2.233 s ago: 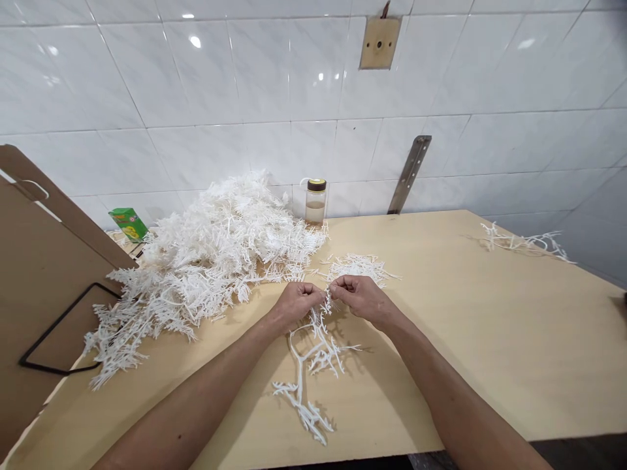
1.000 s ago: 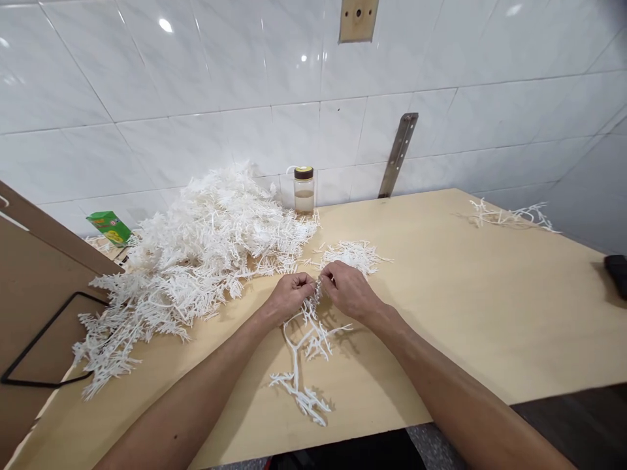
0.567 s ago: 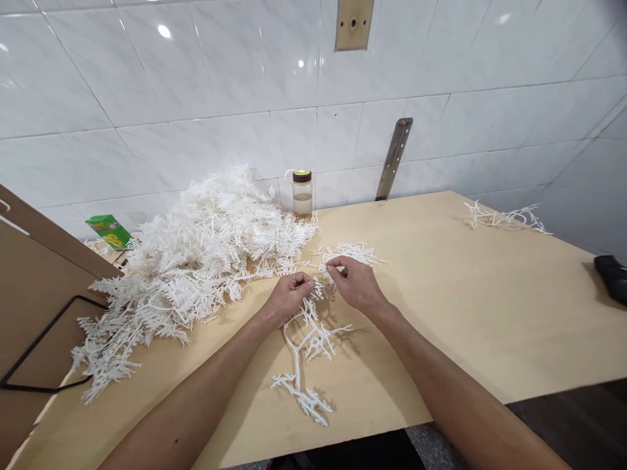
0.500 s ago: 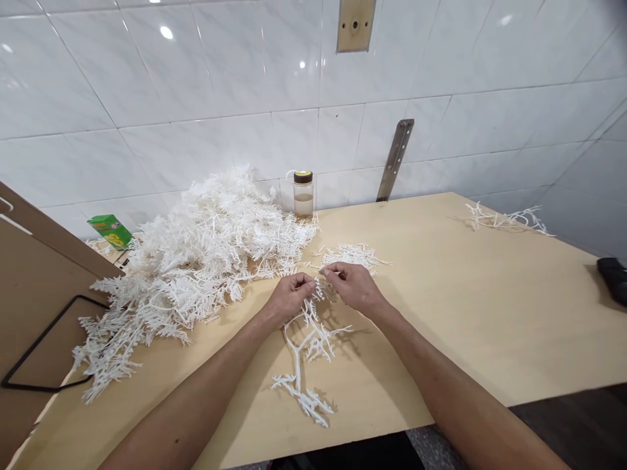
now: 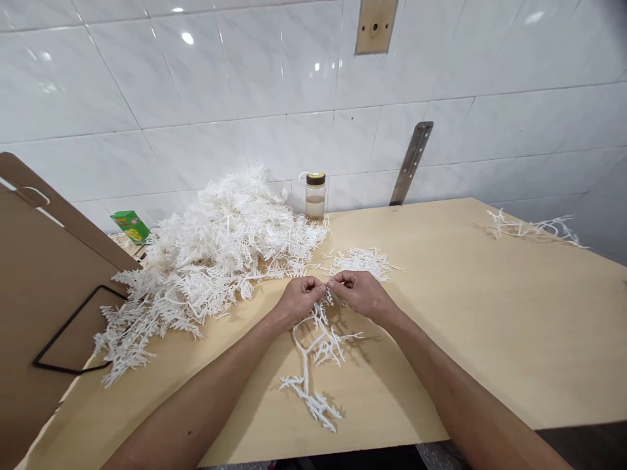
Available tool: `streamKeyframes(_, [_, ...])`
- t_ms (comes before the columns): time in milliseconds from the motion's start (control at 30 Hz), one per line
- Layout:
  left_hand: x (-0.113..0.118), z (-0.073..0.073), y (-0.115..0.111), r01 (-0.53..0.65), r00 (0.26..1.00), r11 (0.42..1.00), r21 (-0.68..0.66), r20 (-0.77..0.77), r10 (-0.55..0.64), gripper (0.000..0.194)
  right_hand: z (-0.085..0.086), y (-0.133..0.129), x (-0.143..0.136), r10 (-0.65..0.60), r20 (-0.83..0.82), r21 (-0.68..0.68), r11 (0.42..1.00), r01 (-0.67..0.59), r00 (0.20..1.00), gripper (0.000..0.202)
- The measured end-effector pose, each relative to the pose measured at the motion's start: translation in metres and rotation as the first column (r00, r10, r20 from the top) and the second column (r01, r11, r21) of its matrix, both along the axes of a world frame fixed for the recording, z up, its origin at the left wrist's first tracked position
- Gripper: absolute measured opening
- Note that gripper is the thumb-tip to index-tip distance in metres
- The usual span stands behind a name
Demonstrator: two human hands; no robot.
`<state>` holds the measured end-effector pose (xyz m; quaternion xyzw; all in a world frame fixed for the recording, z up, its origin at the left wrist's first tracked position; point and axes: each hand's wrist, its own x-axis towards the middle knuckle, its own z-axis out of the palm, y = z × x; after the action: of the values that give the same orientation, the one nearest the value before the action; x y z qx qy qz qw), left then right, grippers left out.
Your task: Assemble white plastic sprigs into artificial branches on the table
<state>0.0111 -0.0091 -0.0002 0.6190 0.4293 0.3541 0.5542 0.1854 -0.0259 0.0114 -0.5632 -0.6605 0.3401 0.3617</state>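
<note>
My left hand [image 5: 300,300] pinches the upper end of a white branched piece [image 5: 306,356], which hangs down toward the table's near edge. Right beside it, my right hand [image 5: 361,295] has its fingers pressed together at the same upper end; whatever lies between those fingertips is too small to make out. Just behind my hands is a small heap of short white sprigs [image 5: 365,262]. A large pile of white branched pieces [image 5: 220,241] spreads over the table to the left.
On the wooden table [image 5: 465,313], a bottle [image 5: 315,199] stands by the tiled wall. A green box [image 5: 131,227] is behind the pile, and a cardboard box [image 5: 53,281] with a black wire frame [image 5: 63,371] is at left. Another white branch [image 5: 533,228] lies far right.
My right hand's fingertips have come closer to my left hand's and now nearly touch them. The whole view has shifted slightly, with things appearing further right.
</note>
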Motion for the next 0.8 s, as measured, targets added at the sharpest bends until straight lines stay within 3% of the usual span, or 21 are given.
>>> streamKeyframes(167, [0.000, 0.002, 0.000, 0.042, 0.998, 0.999, 0.026, -0.054, -0.040, 0.026, -0.002, 0.001, 0.004, 0.010, 0.013, -0.019, 1.000, -0.009, 1.000, 0.021])
streamKeyframes(333, [-0.002, 0.003, 0.001, 0.073, 0.997, 0.997, -0.018, -0.037, -0.073, 0.026, -0.005, 0.002, 0.004, 0.033, 0.144, 0.094, 0.994, -0.047, 0.989, 0.021])
streamKeyframes(533, [-0.003, 0.003, 0.000, 0.108, 0.994, 0.994, -0.018, -0.007, -0.109, 0.026, -0.017, 0.009, 0.000, -0.189, 0.429, 0.370, 0.929, 0.018, 0.883, 0.017])
streamKeyframes(633, [-0.002, 0.003, -0.001, 0.075, 0.997, 0.997, -0.027, 0.021, -0.074, 0.031, -0.020, 0.013, 0.008, -0.287, 0.379, 0.440, 0.892, 0.102, 0.880, 0.014])
streamKeyframes(800, [-0.001, 0.000, 0.001, 0.028, 0.997, 0.999, -0.041, 0.072, -0.025, 0.035, -0.015, 0.013, 0.015, -0.282, 0.183, 0.356, 0.912, 0.204, 0.942, 0.021])
